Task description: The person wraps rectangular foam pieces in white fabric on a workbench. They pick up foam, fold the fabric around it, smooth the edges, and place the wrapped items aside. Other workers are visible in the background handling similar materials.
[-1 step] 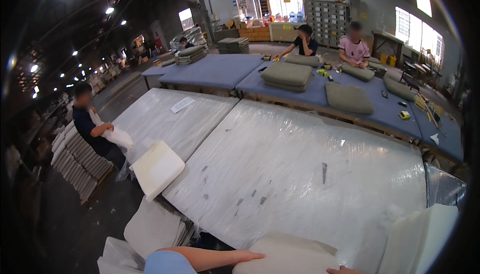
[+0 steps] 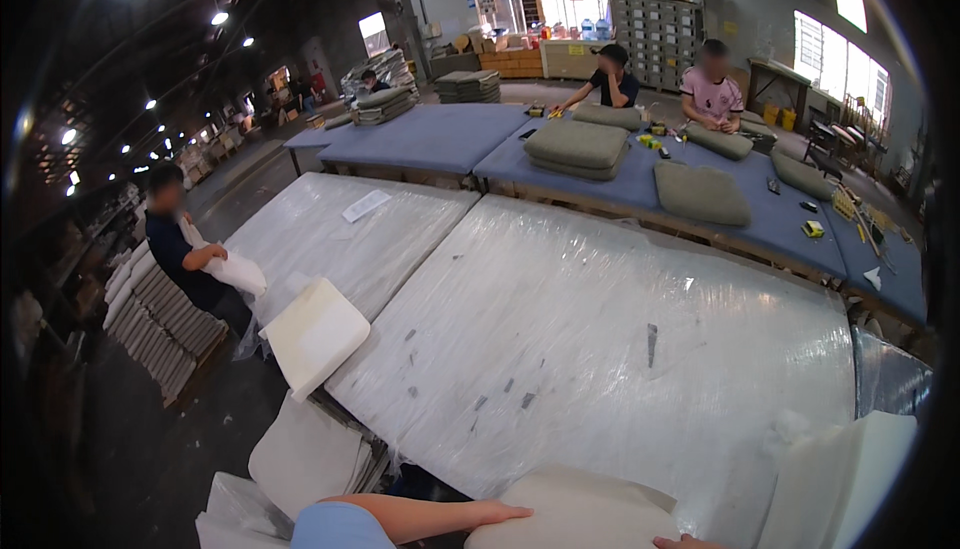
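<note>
An off-white seat cushion lies at the near edge of the plastic-covered table, running out of view below. My left hand grips its left edge, the fingers partly hidden by the cushion. At the lower rim of the view, only part of my right hand shows, holding the cushion's right side. To the right stands a thick off-white foam piece, apart from my hands. Another cream cushion rests on the table's left corner.
Clear plastic film covers the wide table. Below its left corner sit stacked pale cushions and a plastic-wrapped bundle. Beyond, blue tables hold green-grey cushions. A co-worker at left holds white material; others sit behind the blue tables.
</note>
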